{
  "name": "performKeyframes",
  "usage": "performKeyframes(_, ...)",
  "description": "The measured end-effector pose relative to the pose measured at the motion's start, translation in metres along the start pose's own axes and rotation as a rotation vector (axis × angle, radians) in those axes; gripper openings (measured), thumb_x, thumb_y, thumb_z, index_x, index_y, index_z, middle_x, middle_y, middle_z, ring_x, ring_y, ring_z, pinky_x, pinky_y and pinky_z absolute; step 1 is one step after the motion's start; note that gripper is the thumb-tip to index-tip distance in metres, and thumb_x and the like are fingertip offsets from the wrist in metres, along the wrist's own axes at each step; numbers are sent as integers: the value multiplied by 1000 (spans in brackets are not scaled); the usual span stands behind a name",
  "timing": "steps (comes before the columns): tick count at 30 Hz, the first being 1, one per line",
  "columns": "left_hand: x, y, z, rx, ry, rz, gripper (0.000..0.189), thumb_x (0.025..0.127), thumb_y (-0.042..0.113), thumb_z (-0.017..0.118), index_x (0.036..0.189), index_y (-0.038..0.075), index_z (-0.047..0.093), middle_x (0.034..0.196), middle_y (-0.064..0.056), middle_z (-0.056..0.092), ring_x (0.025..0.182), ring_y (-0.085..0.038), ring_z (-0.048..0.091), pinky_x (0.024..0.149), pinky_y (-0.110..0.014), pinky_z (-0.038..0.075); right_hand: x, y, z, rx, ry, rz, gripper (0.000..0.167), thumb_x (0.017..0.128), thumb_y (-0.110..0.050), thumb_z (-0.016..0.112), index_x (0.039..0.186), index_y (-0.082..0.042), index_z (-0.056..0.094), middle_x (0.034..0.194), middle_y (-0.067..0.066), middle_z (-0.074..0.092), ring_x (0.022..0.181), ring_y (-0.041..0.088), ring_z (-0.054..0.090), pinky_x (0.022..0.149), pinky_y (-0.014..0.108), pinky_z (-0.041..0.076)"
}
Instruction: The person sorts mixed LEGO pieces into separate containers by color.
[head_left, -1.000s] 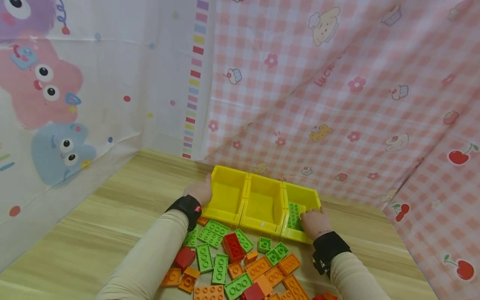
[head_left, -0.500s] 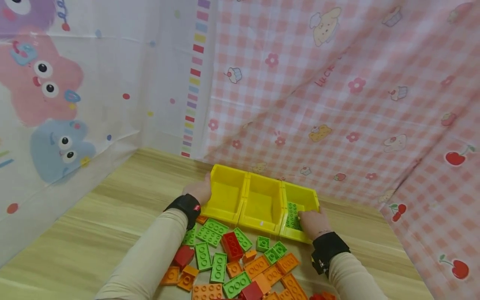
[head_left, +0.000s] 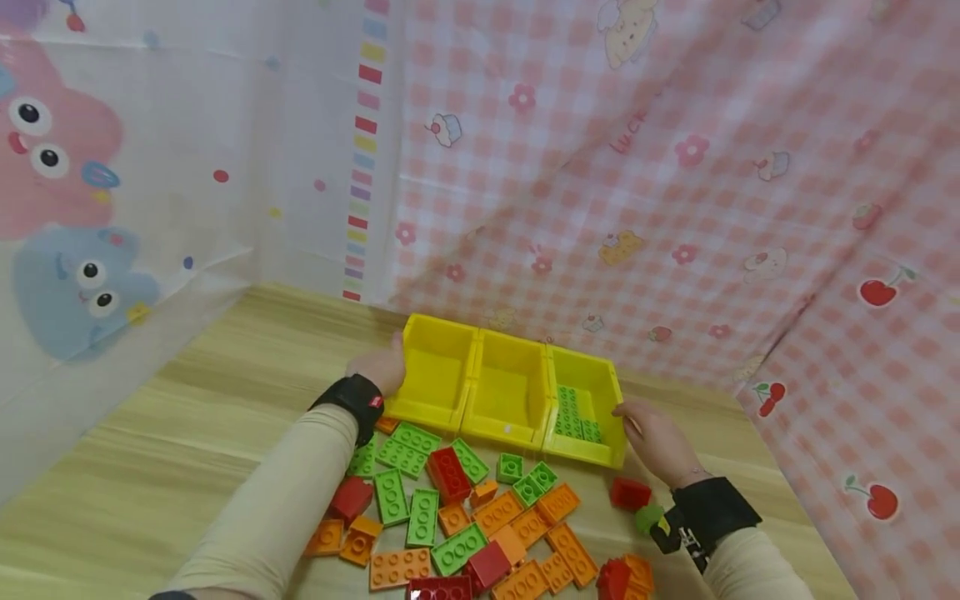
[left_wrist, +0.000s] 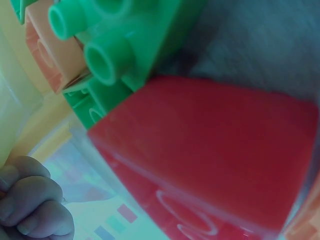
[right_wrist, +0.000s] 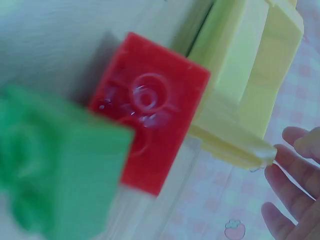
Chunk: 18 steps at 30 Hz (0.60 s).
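Three yellow storage bins stand side by side in the head view: a left bin (head_left: 435,375), a middle bin (head_left: 504,387) and a right bin (head_left: 603,387). My left hand (head_left: 380,369) grips the left bin's outer side, thumb along the edge; its fingers (left_wrist: 37,195) look curled in the left wrist view. In the right bin lie a long green toy brick (head_left: 567,412) and a small green toy brick (head_left: 591,431). My right hand (head_left: 660,435) is outside that bin, relaxed fingers (right_wrist: 290,187) at its outer wall, holding nothing.
Several loose green, orange and red bricks lie before the bins, including a red brick (head_left: 450,475) and an orange brick (head_left: 400,569). Near my right wrist sit another red brick (head_left: 630,493) and a green one (head_left: 647,518). A pink checked cloth (head_left: 525,192) hangs behind.
My right hand has come out of the right bin and moved right to its outer wall, uncovering the small green brick inside. My left hand stays at the left bin. The head view has shifted slightly.
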<state>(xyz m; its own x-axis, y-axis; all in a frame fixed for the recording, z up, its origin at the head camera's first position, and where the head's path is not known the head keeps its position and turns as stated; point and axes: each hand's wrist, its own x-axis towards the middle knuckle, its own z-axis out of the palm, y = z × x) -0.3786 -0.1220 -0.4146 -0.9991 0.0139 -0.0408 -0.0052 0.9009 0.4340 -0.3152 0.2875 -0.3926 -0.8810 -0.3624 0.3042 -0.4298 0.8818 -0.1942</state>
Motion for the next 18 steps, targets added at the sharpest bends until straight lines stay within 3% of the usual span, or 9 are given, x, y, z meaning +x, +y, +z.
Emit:
performKeyframes(7, 1, -3, -3, 59, -35, 23, 54, 103, 29, 14, 147, -3, 11, 100, -27, 63, 93, -39, 60, 79, -50, 45, -21, 0, -2, 14, 9, -35, 18, 86, 0, 61, 104, 1, 66, 114, 18, 59, 105, 35, 56, 87, 49, 44)
performKeyframes(11, -1, -2, -4, 26, -36, -9, 56, 103, 32, 10, 145, -4, 18, 105, -27, 62, 97, -39, 59, 82, -49, 44, -29, -9, 1, 23, -27, -36, 19, 86, -3, 63, 105, -1, 67, 115, 16, 59, 106, 34, 56, 87, 48, 45)
performKeyframes(14, -3, 1, -4, -15, -19, -38, 63, 102, 35, 6, 139, -7, 32, 110, -28, 60, 101, -39, 58, 85, -48, 43, -33, -22, 4, 17, -63, -45, 19, 86, -6, 64, 105, -4, 67, 114, 13, 60, 107, 32, 56, 88, 46, 45)
performKeyframes(18, -8, 7, -8, -43, 2, -52, 69, 102, 36, 5, 130, -11, 45, 111, -28, 60, 101, -40, 57, 86, -48, 42, -37, -44, 9, 34, -118, -122, 20, 87, -7, 63, 107, -6, 66, 112, 9, 62, 105, 27, 58, 86, 41, 47)
